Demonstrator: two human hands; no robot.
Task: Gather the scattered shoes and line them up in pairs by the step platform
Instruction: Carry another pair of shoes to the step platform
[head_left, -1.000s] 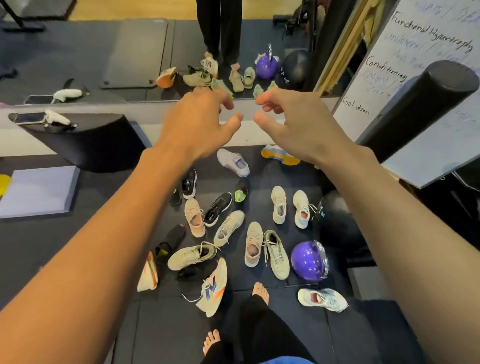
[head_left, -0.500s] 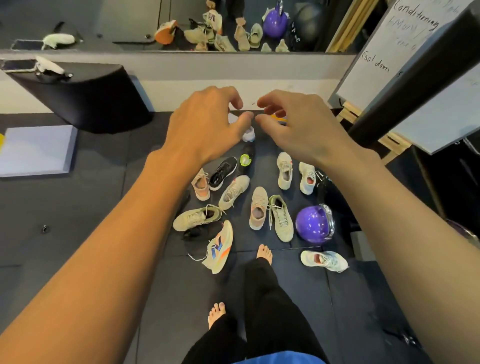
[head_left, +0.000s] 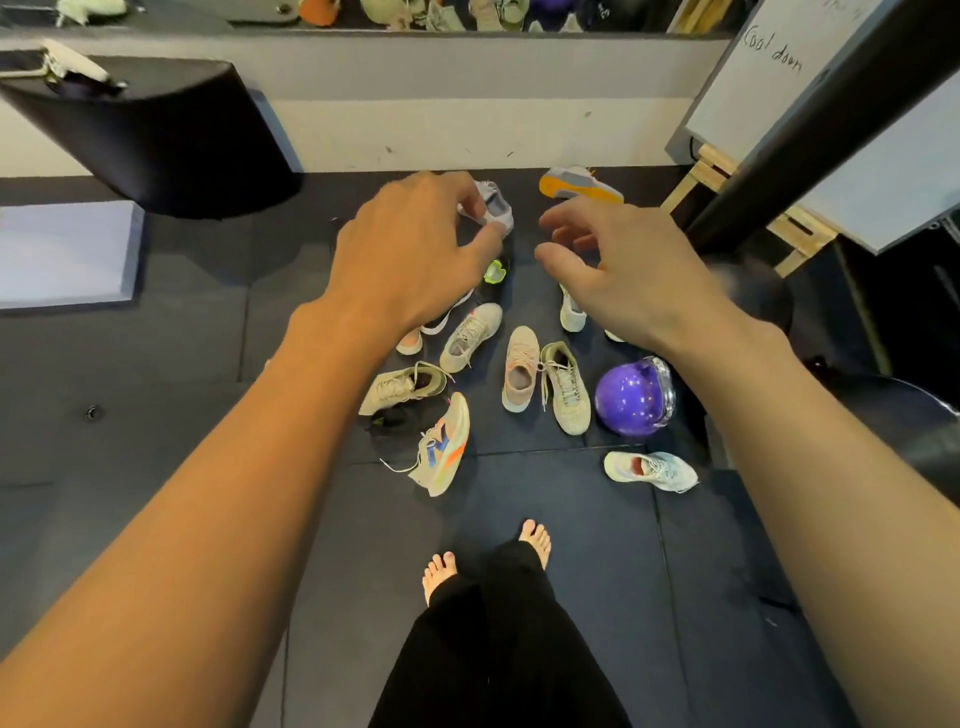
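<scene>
Your left hand (head_left: 410, 249) and right hand (head_left: 618, 270) reach out ahead above the floor, fingers loosely curled, gripping nothing; the thumbs point toward each other, apart. The shoes lie scattered and unpaired on the dark mat (head_left: 156, 467) below; grey shoe (head_left: 496, 208) and yellow-soled shoe (head_left: 579, 184) lie nearest the wall, the grey one partly hidden behind your left fingers; pink-beige shoe (head_left: 519, 369) and olive-beige shoe (head_left: 566, 387) lie side by side, touching, mid-heap; white shoe with orange and blue marks (head_left: 441, 447) is tipped on its side, nearest your bare feet (head_left: 439, 571); pale mint shoe (head_left: 649, 470) lies alone, just below the purple kettlebell (head_left: 631, 397). Black block (head_left: 171, 135) and pale flat pad (head_left: 62, 254) are at left, well apart from the heap; whiteboard (head_left: 769, 67) is at right.
</scene>
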